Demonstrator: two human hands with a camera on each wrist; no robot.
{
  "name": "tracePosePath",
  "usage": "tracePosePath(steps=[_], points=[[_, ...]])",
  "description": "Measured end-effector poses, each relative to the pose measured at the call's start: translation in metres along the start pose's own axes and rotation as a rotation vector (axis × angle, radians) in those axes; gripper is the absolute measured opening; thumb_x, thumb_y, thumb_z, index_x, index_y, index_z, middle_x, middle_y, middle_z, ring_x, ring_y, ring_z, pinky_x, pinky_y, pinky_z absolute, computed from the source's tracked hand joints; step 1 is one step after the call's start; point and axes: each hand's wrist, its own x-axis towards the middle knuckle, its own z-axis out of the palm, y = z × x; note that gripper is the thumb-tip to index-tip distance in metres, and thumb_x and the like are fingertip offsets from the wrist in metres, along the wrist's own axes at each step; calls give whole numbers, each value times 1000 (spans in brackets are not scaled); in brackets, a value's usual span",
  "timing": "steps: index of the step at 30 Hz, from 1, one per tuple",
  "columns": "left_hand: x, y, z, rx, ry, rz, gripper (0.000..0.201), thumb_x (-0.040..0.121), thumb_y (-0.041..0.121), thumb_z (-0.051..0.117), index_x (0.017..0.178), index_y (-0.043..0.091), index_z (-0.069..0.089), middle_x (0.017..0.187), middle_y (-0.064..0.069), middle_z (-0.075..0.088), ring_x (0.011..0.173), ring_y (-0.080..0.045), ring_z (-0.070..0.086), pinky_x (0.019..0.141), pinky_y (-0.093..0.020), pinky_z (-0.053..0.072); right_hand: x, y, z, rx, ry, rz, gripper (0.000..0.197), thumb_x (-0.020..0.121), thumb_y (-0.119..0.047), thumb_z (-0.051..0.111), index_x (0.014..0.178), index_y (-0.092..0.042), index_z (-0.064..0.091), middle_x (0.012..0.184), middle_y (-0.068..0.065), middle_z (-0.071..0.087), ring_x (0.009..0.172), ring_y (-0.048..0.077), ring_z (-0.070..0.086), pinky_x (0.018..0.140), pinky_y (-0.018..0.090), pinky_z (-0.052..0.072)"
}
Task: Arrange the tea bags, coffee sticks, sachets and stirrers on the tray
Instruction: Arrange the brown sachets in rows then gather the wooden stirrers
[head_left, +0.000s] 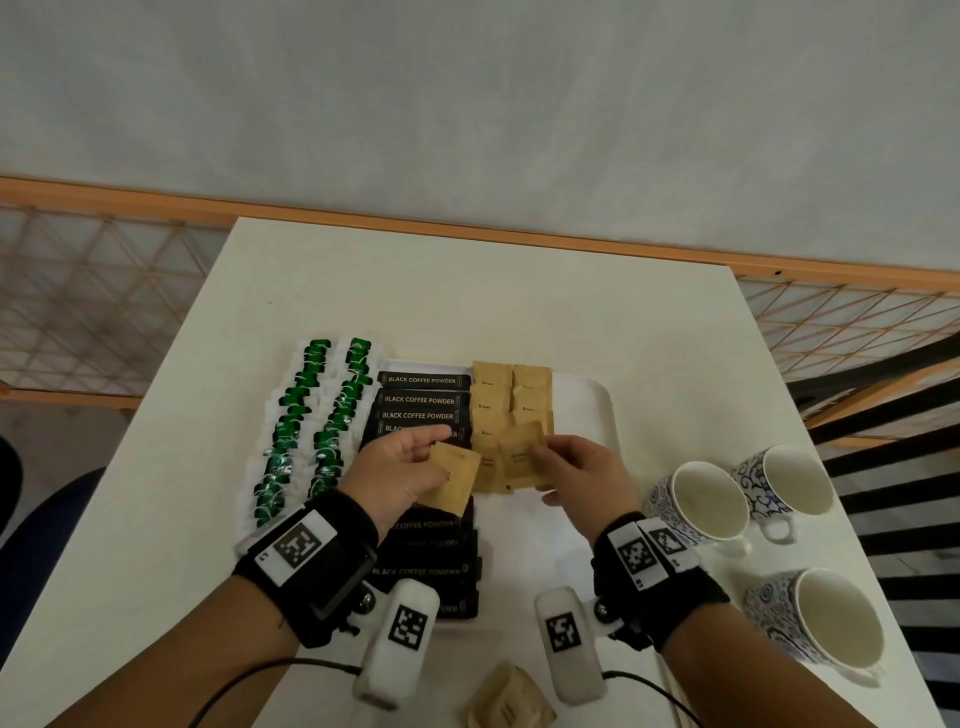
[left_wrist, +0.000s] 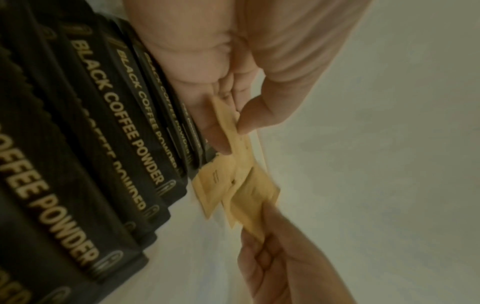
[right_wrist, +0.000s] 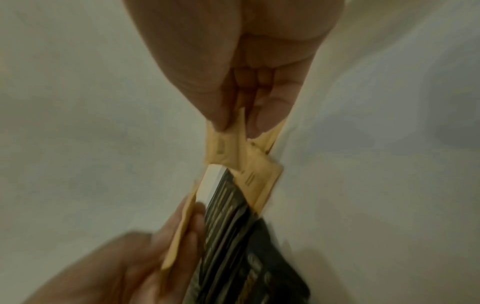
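loose sachets (head_left: 511, 699): nearest you, a small heap of brown packets lies on the white table (head_left: 311, 291), off the tray, between your two wrists.
your left hand (head_left: 400, 470): it holds one brown sachet (head_left: 453, 480) between thumb and fingers, above the column of coffee sticks; the left wrist view shows the thumb tip pressed on the packet's edge.
your right hand (head_left: 582, 478): it pinches another sachet (head_left: 519, 460) by its edge, thumb against fingers, over the near end of the brown rows.
coffee sticks (head_left: 423, 400): black packs marked "black coffee powder" run in one overlapping column down the tray (head_left: 597, 410), partly hidden under your left hand.
laid sachets (head_left: 511, 392): two short rows of brown packets lie on the tray just right of the coffee sticks, touching them.
tea bags (head_left: 317, 415): two overlapping rows with green tags lie left of the coffee sticks; you cannot tell whether they rest on the tray or beside it.
cups (head_left: 709, 501): three patterned cups stand on the table to your right, well apart from the tray.
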Motion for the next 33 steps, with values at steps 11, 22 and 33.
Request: tracePosePath(steps=[11, 22, 33], points=[[-1, 1, -10, -71, 55, 21, 36, 83, -10, 60, 96, 22, 69, 100, -11, 72, 96, -29, 68, 84, -43, 55, 14, 11, -16, -269, 14, 97, 6, 86, -26, 65, 88, -21, 66, 73, -3, 69, 54, 10, 60, 61, 23, 49], [-1, 3, -10, -112, 53, -14, 22, 86, 2, 64, 98, 20, 70, 91, -6, 74, 70, -13, 69, 53, -22, 53, 20, 17, -13, -305, 66, 116, 16, 84, -30, 66, 97, -22, 62, 80, -6, 67, 63, 12, 60, 60, 25, 46], [-9, 7, 7, -104, 24, -14, 20, 84, 1, 67, 98, 15, 68, 90, -6, 72, 68, -14, 67, 51, -24, 54, -22, -17, 14, -91, -215, -76, 13, 91, -31, 59, 98, -22, 66, 75, -11, 66, 60, 1, 59, 54, 11, 44]])
